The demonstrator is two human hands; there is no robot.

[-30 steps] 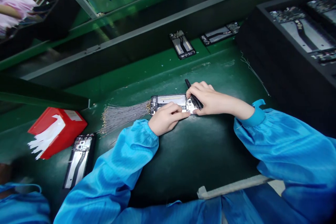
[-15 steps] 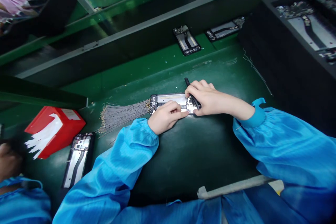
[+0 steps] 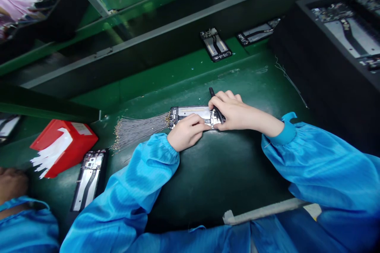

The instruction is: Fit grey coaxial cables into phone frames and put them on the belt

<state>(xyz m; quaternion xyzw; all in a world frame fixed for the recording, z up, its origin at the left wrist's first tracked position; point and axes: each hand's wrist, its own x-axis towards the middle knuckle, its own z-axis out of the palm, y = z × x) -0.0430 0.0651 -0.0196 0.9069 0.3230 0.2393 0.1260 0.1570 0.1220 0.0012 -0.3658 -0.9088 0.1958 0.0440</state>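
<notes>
An opened phone frame [image 3: 190, 113] lies flat on the green bench in front of me. My left hand [image 3: 185, 131] is curled over its near edge, fingers pressed on it. My right hand [image 3: 237, 111] grips a black pen-like tool [image 3: 216, 103] whose tip rests on the frame's right end. A fan of thin grey wires with gold tips [image 3: 139, 129] spreads out to the left of the frame.
A red box with white strips [image 3: 61, 147] and another phone frame [image 3: 89, 180] lie at the left, by a co-worker's hand [image 3: 12, 184]. Two more frames [image 3: 215, 44] [image 3: 257, 31] sit on the far belt. A black tray stack [image 3: 335, 47] stands at the right.
Both hands stay on the frame; my left fingers have slid slightly along it. The co-worker's hand at the lower left has shifted.
</notes>
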